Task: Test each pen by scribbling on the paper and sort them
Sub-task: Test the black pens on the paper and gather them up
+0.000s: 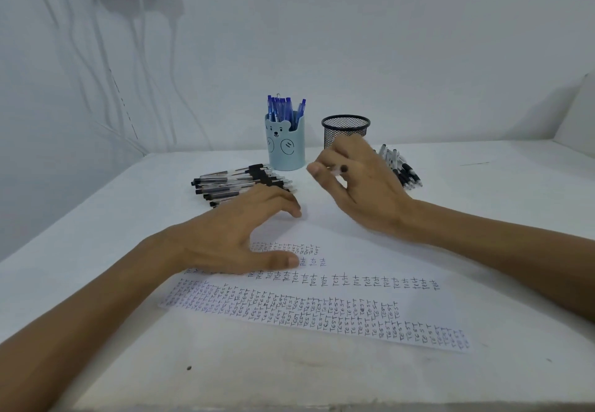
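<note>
I am observing the right hand (360, 192) hovering above the table (225, 363), with its thumb and fingers pinching a single pen (337, 171). The clear barrel and dark end of that pen are showing between the fingertips. The left hand (231, 231) is lying palm-down on the paper (354, 244), fingers relaxed and slightly spread, gripping nothing. The two hands are working apart, the left nearer to me and the right farther back. The paper is lying flat at the centre of the table, carrying several rows of handwritten "test" marks, and the left thumb is covering part of one row. Just beyond the left fingers, a pile of black pens (225, 183) is lying on the table. A second pile of pens (401, 167) is sitting behind the right hand, partly hidden by it. Behind both piles, a pale blue bear cup (286, 151) is holding blue pens (280, 109) upright, and a black mesh cup (346, 130) is standing beside it.
</note>
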